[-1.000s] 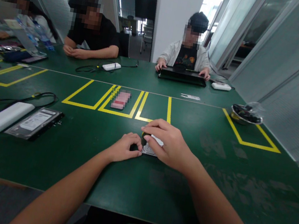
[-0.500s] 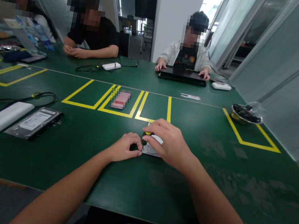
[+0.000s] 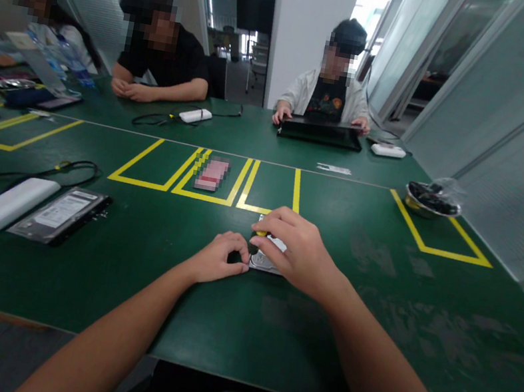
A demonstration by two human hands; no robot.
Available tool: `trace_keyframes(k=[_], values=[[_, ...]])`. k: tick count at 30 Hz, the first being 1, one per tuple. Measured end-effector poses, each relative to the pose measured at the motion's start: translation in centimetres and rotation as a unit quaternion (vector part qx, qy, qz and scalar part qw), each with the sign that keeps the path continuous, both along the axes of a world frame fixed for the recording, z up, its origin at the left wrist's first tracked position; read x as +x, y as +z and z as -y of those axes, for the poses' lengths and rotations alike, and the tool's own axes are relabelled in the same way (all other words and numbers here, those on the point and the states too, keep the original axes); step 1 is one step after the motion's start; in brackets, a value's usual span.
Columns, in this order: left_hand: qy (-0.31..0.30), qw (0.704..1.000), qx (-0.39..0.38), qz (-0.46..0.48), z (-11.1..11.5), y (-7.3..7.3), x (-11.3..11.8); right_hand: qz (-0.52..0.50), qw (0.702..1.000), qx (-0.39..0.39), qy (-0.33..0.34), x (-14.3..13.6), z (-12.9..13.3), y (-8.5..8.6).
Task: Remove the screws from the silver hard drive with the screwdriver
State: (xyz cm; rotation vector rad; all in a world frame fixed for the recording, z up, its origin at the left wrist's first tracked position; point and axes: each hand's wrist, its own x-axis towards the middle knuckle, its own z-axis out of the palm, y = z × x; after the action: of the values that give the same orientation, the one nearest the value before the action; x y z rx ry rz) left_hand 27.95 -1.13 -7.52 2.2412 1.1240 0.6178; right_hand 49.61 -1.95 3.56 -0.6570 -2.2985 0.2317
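A silver hard drive [image 3: 264, 262] lies flat on the green table [image 3: 218, 330] in front of me, partly covered by my hands. My right hand [image 3: 300, 250] is over it, thumb and fingers closed around a short screwdriver with a yellow and black handle [image 3: 261, 232]. The screwdriver's tip is hidden. At the drive's left edge, my left hand [image 3: 223, 258] is curled, its thumb and fingertips pinched against that edge.
To the left lie a second hard drive [image 3: 60, 214], a white power bank [image 3: 10, 203] and black cables. A bowl of dark items [image 3: 432, 202] stands at the right. Yellow tape outlines mark the table. Across it, a person handles a black panel [image 3: 321, 133]; two others sit left.
My right hand turns very slightly around the screwdriver; my left hand keeps its place. Across the table, the person has tilted up part of the black panel.
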Motion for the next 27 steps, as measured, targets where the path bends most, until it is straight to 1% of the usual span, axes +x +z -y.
trace_keyframes(k=[14, 23, 27], values=[[-0.007, 1.000, 0.000, 0.008, 0.00, -0.07, -0.03, -0.014, 1.000, 0.005, -0.019, -0.12, -0.01, -0.06], [-0.004, 1.000, -0.008, 0.005, 0.02, 0.13, 0.06, -0.004, 1.000, -0.025, 0.010, -0.07, 0.22, 0.26], [0.004, 1.000, -0.021, 0.001, 0.09, 0.23, 0.07, -0.009, 0.999, -0.034, 0.005, -0.18, 0.34, 0.32]])
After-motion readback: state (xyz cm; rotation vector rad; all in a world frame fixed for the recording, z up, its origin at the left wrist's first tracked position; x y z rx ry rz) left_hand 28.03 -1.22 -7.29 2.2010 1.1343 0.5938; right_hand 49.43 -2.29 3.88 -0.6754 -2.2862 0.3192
